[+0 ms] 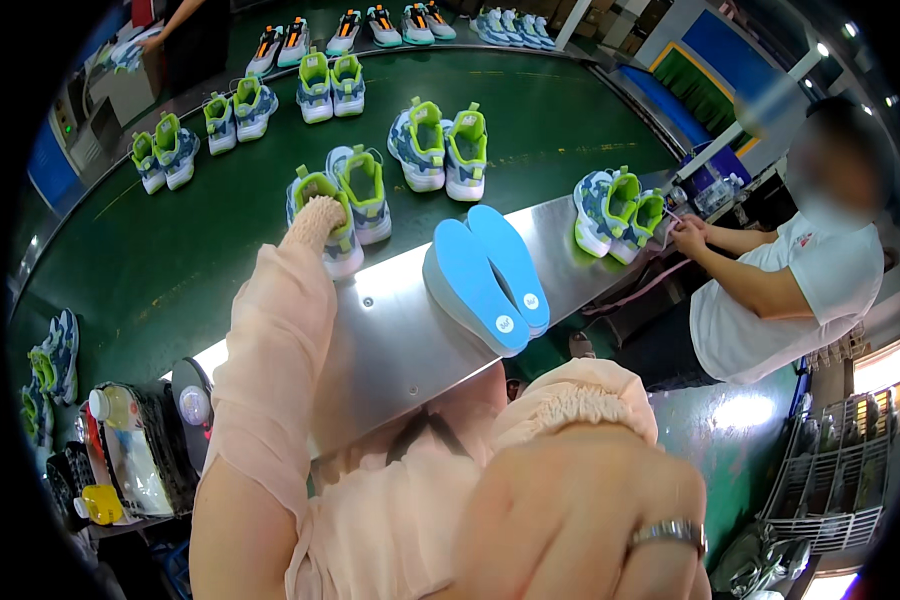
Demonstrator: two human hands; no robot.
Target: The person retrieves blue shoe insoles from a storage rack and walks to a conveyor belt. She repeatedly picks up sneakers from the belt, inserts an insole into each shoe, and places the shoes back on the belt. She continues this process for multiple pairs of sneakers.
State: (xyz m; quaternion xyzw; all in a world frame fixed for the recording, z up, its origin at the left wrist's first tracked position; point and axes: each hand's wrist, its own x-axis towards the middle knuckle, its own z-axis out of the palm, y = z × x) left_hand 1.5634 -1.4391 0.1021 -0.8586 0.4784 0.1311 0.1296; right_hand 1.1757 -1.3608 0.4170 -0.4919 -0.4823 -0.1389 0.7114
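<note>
My left arm, in a pale pink sleeve (280,310), reaches to a blue-and-white sneaker (341,248) with lime-green lining. The cuff is at the shoe's opening, and the hand is hidden inside. Its mate (372,215) stands right beside it. My right hand (580,515) is raised close in front, back of the hand showing, a ring on one finger. Its fingers are bent and pressed together; the tips fall outside the picture, so anything held is hidden. Between the arms, two blue insoles or shoe-shaped forms (475,285) with white round stickers lie side by side on the metal ledge (390,345).
On the green work surface (220,230) stand several similar sneaker pairs, one pair (437,150) just beyond the ledge. Another pair (618,215) sits near a co-worker (770,280) at the right, who handles a lace-like strip. Bottles (115,408) and a bag are at lower left.
</note>
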